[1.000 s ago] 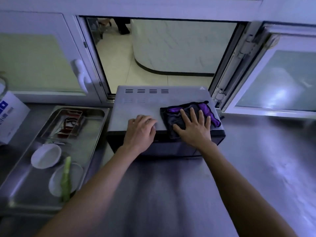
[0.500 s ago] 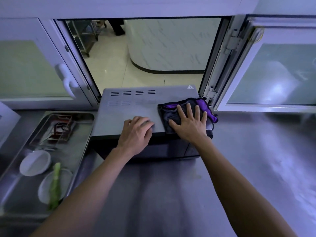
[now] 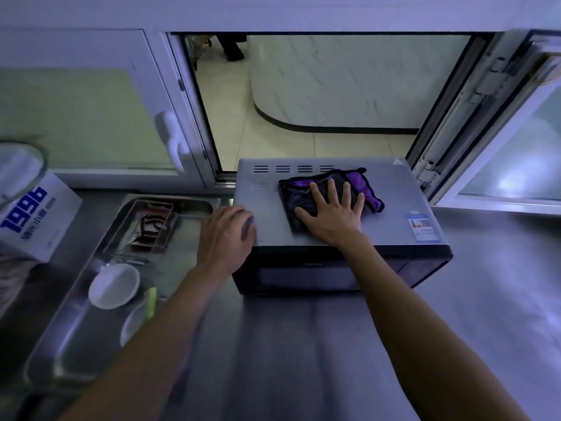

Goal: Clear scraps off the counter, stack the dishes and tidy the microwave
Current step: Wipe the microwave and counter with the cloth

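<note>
— Where is the cloth?

— The purple-and-black cloth (image 3: 326,192) lies on top of the microwave (image 3: 334,235), toward its back edge. The right hand (image 3: 331,217) presses it flat, fingers spread and straight.

— And the left hand (image 3: 226,238)?

— At the microwave's front-left corner, fingers curled over the edge. The microwave stands at the worktop's (image 3: 303,344) back edge.

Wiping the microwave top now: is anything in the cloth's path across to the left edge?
Nothing visible lies on the bare top between the cloth and the left hand, which grips the microwave's left edge.
</note>
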`<state>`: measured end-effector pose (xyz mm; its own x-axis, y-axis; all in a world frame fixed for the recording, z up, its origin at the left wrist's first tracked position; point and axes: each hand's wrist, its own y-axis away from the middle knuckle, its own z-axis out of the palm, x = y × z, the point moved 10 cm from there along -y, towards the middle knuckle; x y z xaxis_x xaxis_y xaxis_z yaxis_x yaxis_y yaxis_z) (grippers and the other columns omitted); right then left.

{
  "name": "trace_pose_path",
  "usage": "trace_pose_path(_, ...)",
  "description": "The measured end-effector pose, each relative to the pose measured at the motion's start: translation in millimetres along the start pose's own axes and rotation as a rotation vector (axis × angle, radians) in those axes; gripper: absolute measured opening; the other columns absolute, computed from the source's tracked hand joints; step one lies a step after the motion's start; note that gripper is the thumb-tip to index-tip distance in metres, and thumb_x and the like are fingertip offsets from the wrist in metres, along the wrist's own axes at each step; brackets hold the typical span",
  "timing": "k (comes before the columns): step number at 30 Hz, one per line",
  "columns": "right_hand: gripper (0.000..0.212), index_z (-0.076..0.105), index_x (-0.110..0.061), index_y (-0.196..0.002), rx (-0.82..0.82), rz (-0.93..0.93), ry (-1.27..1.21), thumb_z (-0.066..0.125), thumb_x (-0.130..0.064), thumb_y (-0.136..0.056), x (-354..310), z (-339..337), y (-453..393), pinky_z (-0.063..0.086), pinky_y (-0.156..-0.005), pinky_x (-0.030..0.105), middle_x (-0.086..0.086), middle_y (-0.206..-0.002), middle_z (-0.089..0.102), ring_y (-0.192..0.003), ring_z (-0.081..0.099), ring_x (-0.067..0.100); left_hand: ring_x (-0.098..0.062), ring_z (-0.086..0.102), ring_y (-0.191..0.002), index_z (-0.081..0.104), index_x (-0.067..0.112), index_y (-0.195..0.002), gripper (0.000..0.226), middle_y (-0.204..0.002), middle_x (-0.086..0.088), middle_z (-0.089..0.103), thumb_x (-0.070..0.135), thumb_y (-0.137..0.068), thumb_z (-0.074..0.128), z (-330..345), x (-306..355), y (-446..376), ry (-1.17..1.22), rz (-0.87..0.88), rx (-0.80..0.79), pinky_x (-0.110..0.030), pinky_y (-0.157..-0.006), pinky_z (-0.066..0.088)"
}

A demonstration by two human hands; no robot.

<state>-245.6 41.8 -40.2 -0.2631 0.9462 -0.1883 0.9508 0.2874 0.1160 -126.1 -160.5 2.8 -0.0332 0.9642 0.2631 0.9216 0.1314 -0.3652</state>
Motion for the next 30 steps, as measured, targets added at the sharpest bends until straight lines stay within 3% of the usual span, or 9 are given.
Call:
trace_pose_path(10, 0.09, -0.006, -0.042, -0.156, -0.021, -0.122, 0.021, 0.015, -0.085, -0.081, -121.4, 24.4, -10.1, -0.016, -0.113, 0.065, 0.006, -0.167, -0.011, -0.151, -0.018, 0.039, -0.03, 0.058, -0.118, 0.063, 0.004, -0.126, 0.037, -0.126, -0.011, 0.065, 0.02, -0.099, 0.043, -21.7, -69.1, 8.2, 0.121, -0.114, -0.001, -0.047, -0.098, 0.046)
trace_pose_path(14, 0.092, -0.008, -0.043, -0.156, -0.025, -0.168, 0.029, 0.014, -0.088, -0.078, -140.7, 32.0, 10.7, -0.017, -0.114, 0.064, 0.005, -0.167, -0.011, -0.15, -0.019, 0.038, -0.03, 0.059, -0.114, 0.065, 0.004, -0.124, 0.031, -0.122, -0.011, 0.067, 0.009, -0.096, 0.052, -31.1, -72.4, 11.7, 0.154, -0.118, 0.061, -0.044, -0.097, 0.047)
trace_pose_path(24, 0.088, -0.006, -0.044, -0.156, 0.017, -0.191, 0.056, 0.007, -0.084, -0.078, -113.4, 28.4, 62.8, -0.012, -0.118, 0.061, 0.0, -0.168, -0.009, -0.152, -0.016, 0.032, -0.031, 0.062, -0.106, 0.068, 0.006, -0.117, 0.031, -0.115, -0.009, 0.069, 0.002, -0.09, 0.054, -32.0, -31.8, 7.9, 0.213, -0.027, 0.091, -0.046, -0.089, 0.051)
trace_pose_path(30, 0.085, -0.008, -0.044, -0.156, -0.012, -0.168, 0.04, 0.01, -0.084, -0.082, -87.5, 20.9, 27.5, -0.013, -0.117, 0.062, 0.0, -0.168, -0.011, -0.152, -0.018, 0.033, -0.03, 0.059, -0.116, 0.057, 0.006, -0.136, 0.045, -0.128, -0.012, 0.065, 0.002, -0.092, 0.051, -20.1, -9.5, -1.2, 0.224, -0.016, 0.049, -0.045, -0.095, 0.05)
